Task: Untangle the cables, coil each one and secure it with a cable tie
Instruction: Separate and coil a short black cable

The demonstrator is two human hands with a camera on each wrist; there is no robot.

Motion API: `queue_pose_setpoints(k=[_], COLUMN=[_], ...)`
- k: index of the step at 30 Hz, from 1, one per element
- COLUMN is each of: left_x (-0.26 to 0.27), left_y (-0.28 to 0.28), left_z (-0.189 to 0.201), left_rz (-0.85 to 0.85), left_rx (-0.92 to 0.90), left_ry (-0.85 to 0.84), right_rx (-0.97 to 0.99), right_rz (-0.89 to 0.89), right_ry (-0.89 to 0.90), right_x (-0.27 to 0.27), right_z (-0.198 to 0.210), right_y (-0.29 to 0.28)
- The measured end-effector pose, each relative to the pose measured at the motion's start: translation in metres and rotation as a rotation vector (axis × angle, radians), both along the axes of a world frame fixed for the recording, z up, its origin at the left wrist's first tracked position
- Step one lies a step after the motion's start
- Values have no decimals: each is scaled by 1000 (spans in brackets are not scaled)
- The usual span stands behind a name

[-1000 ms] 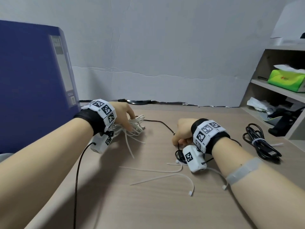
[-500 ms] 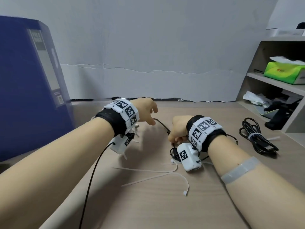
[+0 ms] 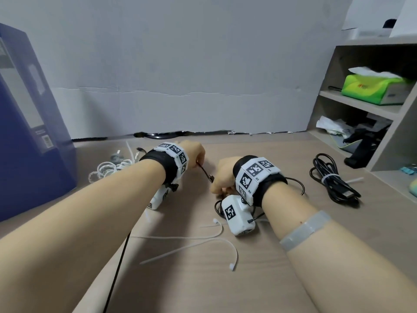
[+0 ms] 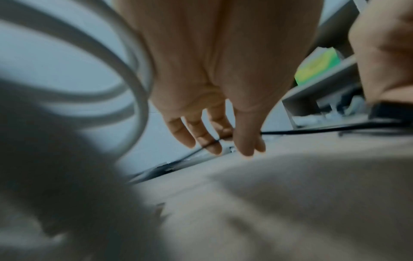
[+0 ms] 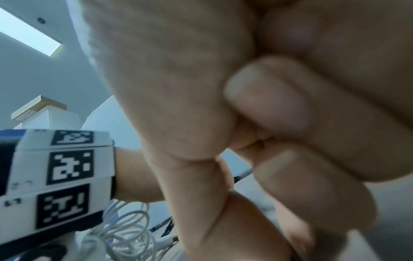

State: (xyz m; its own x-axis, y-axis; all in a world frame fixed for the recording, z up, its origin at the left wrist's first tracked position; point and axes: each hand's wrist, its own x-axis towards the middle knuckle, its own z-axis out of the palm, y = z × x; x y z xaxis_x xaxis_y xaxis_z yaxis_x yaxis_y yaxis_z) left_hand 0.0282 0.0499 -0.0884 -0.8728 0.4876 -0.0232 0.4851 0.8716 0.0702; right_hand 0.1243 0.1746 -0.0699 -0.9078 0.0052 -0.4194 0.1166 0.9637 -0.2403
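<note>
Black cable (image 3: 204,171), white cable (image 3: 106,169), blue box (image 3: 29,123).

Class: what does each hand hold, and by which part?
Left hand pinches the thin black cable near its plug end; right hand grips the same cable's coiled part.

- To my left I see a tall blue box (image 3: 29,123) standing upright on the wooden desk (image 3: 225,285), close to the back wall.
- A grey-white panel (image 3: 180,64) lines the back of the desk; its lower edge looks torn.
- On my right there is an open shelf unit (image 3: 361,105).
- On its upper shelf I see a green tissue pack (image 3: 372,88) with a white tissue sticking out.
- On the shelf below lie crumpled white papers (image 3: 331,127) beside some dark objects I cannot identify.
</note>
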Motion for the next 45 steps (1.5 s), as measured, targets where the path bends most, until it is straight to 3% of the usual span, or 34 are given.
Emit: queue_pose_setpoints(k=[6,15,18,22,27,30,33,39,42,45], left_x=[5,50,53,53,53,53,51,46,44,45], left_y=[-11,-19,-24,-27,-20,-18,-23,-33,-35,-31], left_z=[36,102,109,108,97,96,101,114,112,107], left_rz=[-82,-90,-61,1,22,9,44,173,200,175], left_rx=[636,1041,1095,991,899,956,1173,1528,1532,1462], left_ry=[99,43,68,73,14,-3,-35,-97,-124,-177], right_rx=[-148,-419,-549,-512,-474,-557,-640,-423,-342,-324], right_rz=[-160,-389,-457,-488,-275,-181,-153,-144,-157,-177], right_ry=[240,590,631,778,941,882,774,598,488,550], right_x=[-3,-23,-22,-17,-8,-7,-1,4,6,8], right_z=[-4,9,17,27,39,47,49,31,22,24], right_y=[7,13,19,28,15,20,38,78,89,88])
